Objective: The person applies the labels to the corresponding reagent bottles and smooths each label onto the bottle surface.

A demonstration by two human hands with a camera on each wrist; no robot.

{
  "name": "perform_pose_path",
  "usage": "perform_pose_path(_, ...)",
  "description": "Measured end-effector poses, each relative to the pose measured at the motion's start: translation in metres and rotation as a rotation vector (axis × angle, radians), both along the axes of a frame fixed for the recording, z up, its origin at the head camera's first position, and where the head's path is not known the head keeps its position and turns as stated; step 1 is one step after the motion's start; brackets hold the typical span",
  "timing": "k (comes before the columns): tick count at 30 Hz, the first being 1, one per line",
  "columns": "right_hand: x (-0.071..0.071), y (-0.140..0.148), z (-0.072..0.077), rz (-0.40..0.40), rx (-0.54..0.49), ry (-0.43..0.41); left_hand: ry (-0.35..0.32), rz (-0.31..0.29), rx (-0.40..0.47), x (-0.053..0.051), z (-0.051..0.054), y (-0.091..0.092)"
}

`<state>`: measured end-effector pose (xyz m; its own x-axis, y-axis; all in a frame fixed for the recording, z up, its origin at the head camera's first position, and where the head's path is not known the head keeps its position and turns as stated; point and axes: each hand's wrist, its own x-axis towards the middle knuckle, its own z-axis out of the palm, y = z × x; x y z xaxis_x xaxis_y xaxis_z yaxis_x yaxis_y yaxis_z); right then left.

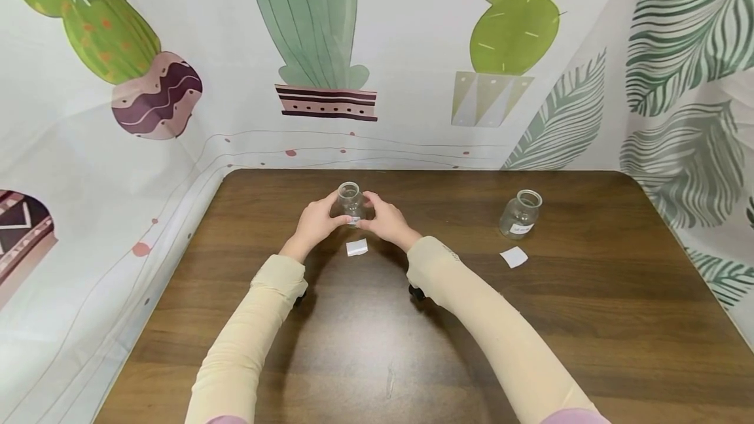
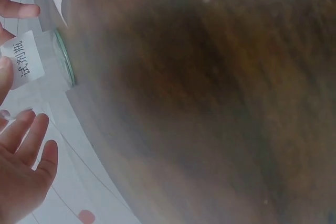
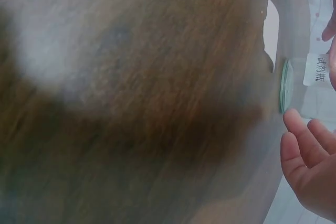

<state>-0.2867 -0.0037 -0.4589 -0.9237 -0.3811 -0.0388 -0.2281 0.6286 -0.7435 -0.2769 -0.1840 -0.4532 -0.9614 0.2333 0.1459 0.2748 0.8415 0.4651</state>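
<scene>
A small clear glass reagent bottle (image 1: 350, 199) with an open mouth is upright between both hands near the table's back edge. A white label (image 2: 23, 60) with printed characters sits on its near side. My left hand (image 1: 316, 222) holds the bottle from the left, thumb on the label. From the right, my right hand (image 1: 389, 220) grips it, its thumb also at the label (image 3: 316, 70). Fingers of both hands reach round the sides. Whether the bottle's base touches the table is unclear. Just in front lies a small white paper piece (image 1: 357, 247).
Farther right on the brown wooden table (image 1: 589, 293) stands a second glass bottle (image 1: 518, 216), also labelled. Another white paper scrap (image 1: 514, 257) lies in front of it. A cactus-printed cloth (image 1: 412, 51) hangs behind the table and along its left side.
</scene>
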Motion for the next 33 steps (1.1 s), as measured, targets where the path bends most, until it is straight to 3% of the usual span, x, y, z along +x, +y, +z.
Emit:
perform_pose_path(7,0.0,0.001,-0.003,-0.04,0.06,0.065,0.057,-0.025,-0.034,0.002,-0.005,0.006)
perform_pose_path(17,0.004,-0.002,-0.008,-0.093,0.087,0.125,0.109,0.003,-0.056,0.004,-0.013,0.015)
perform_pose_path(26,0.007,-0.008,-0.012,-0.128,0.124,0.153,0.148,0.005,-0.096,0.004,-0.013,0.015)
perform_pose_path(33,0.008,-0.01,-0.013,-0.139,0.145,0.125,0.15,-0.057,-0.1,0.004,-0.008,0.008)
